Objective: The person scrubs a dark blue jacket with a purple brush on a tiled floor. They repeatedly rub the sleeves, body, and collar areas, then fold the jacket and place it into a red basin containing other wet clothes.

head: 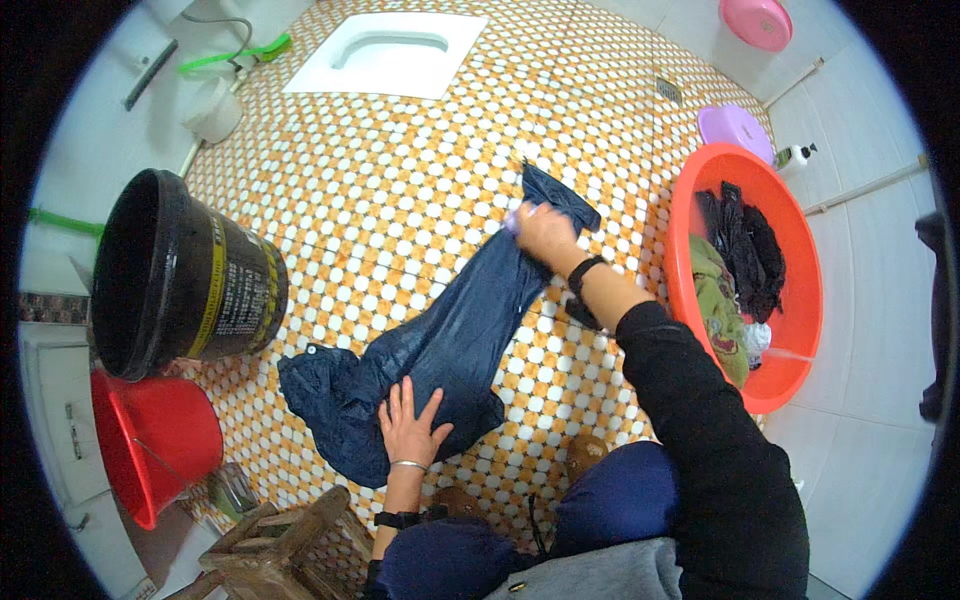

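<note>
A pair of dark blue trousers (457, 315) lies spread on the tiled floor before me, bunched at the waist, where a button shows. My left hand (411, 431) rests flat on the upper part of the cloth with its fingers apart. Farther off, near the hem of a leg, my right hand (547, 234) is closed around a small pale purple object (513, 222) pressed to the fabric. My fingers cover most of that object, so its kind cannot be told.
An orange-red basin (799, 300) with clothes stands at right, a lilac basin (739, 131) behind it. On the left are a black bucket (240, 285), a red bucket (176, 427) and a wooden stool (277, 544). A squat toilet (315, 79) lies ahead.
</note>
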